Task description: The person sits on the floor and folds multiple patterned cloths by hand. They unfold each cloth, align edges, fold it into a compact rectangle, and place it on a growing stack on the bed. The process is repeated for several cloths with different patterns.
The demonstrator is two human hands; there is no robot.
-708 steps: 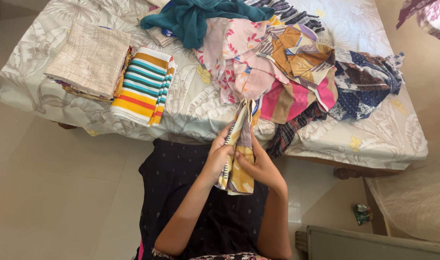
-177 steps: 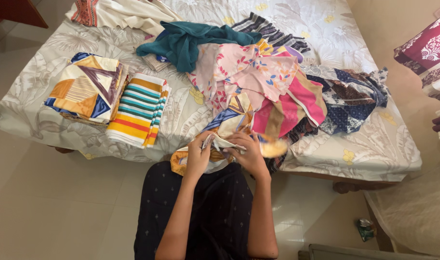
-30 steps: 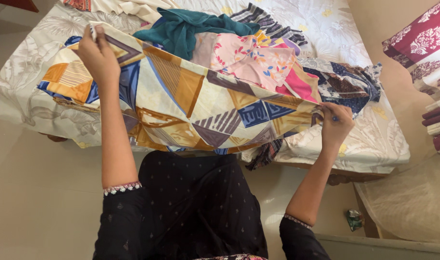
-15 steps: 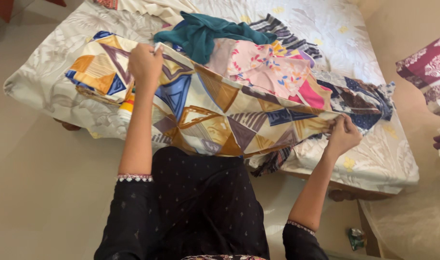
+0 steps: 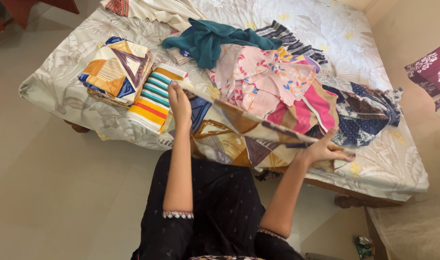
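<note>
One small crumpled green and white wrapper (image 5: 364, 246) lies on the pale floor tiles at the lower right of the frame, beside the bed's corner.

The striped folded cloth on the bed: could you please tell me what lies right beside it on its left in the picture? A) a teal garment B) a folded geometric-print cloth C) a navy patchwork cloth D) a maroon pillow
B: the folded geometric-print cloth lies against the left edge of the striped cloth on the bed.
</note>
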